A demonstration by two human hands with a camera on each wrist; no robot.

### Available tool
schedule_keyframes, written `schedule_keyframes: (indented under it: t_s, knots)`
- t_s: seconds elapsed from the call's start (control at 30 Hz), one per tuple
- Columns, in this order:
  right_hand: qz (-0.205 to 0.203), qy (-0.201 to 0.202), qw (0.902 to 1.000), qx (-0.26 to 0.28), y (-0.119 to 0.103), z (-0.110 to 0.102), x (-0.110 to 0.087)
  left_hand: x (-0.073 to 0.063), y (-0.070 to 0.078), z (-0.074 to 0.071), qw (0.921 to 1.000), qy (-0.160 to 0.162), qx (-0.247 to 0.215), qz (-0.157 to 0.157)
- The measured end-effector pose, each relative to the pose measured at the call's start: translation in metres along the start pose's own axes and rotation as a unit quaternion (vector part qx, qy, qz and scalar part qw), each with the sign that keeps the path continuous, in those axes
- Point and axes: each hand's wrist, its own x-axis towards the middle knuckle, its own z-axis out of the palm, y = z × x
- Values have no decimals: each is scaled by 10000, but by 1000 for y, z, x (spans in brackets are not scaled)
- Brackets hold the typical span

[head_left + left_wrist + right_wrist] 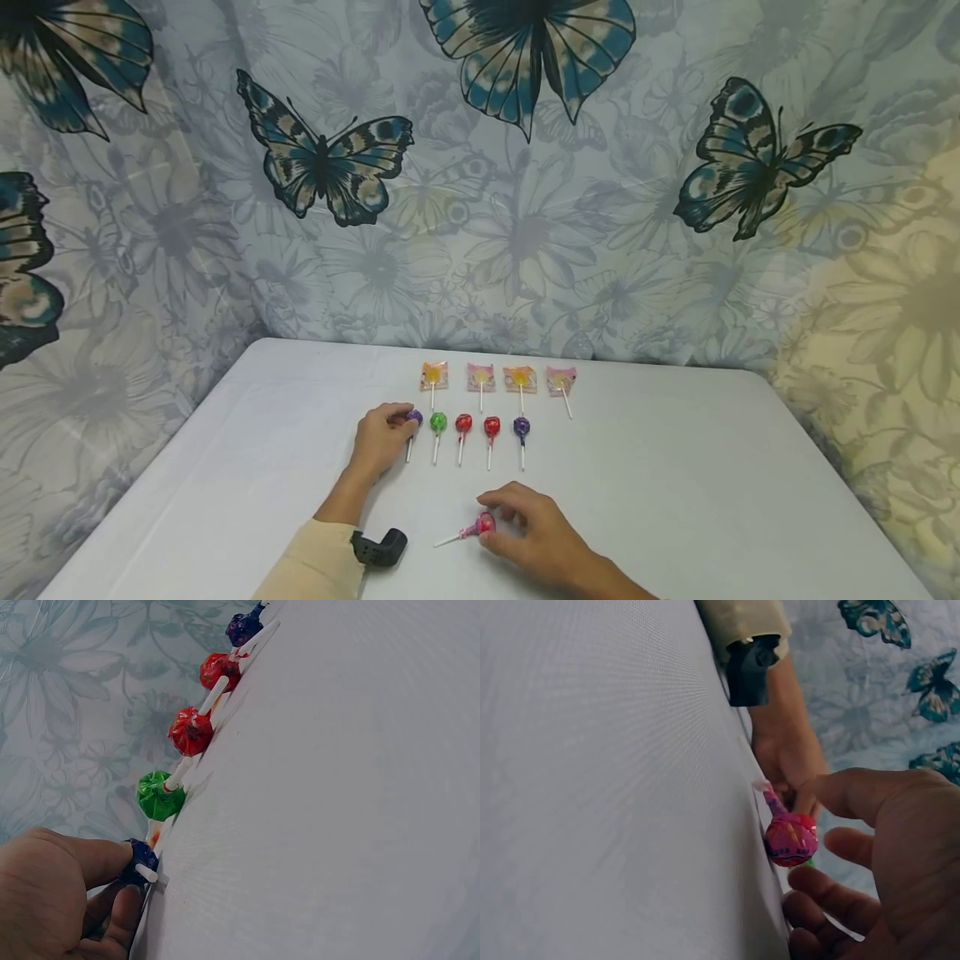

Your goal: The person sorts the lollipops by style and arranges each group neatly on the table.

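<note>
At the left end of the nearer row, my left hand (381, 437) pinches the head of a purple lollipop (414, 417) between thumb and fingers. In the left wrist view that dark wrapped lollipop (141, 862) has its white stick pointing away from the hand. Closer to the front, a pink lollipop (486, 522) lies on the table with its stick to the left. My right hand (536, 533) is beside its head, thumb and fingers spread. In the right wrist view a gap shows between the fingertips and the pink lollipop (792, 840).
Right of the left hand lie a green lollipop (438, 422), two red lollipops (464, 424) and another purple lollipop (521, 427). Behind them is a row of flat lollipops (481, 377) in clear wrappers. The white table (675, 483) meets a butterfly-patterned backdrop (525, 250).
</note>
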Motion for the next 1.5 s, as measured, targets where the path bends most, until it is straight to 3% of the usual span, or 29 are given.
schedule_keyframes:
  t_s: [0.3,0.53,0.67,0.83,0.97,1.27,1.4,1.5]
  knots:
    - [211,-385,9988,-206,-1,-1,0,0,1,0,10000,49,30,-10]
    - [728,-490,9954,-372,-2,0,0,-2,1,0,10000,27,-42,-47]
    - [501,-361,9979,-196,0,1,-1,-3,2,0,10000,39,-61,3]
    - [-238,-34,9994,236,1,1,-1,-3,1,0,10000,23,-96,-14]
    - [-732,79,9942,788,2,1,-1,-3,1,0,9999,29,-114,-22]
    - [-571,-81,9751,2143,2,-2,-1,-2,1,0,10000,1,-96,-14]
    - [-791,-12,9696,2315,4,-1,-1,-2,2,0,9999,17,-104,30]
    - [-737,59,9698,2323,3,-1,-1,-2,2,0,9999,34,-107,52]
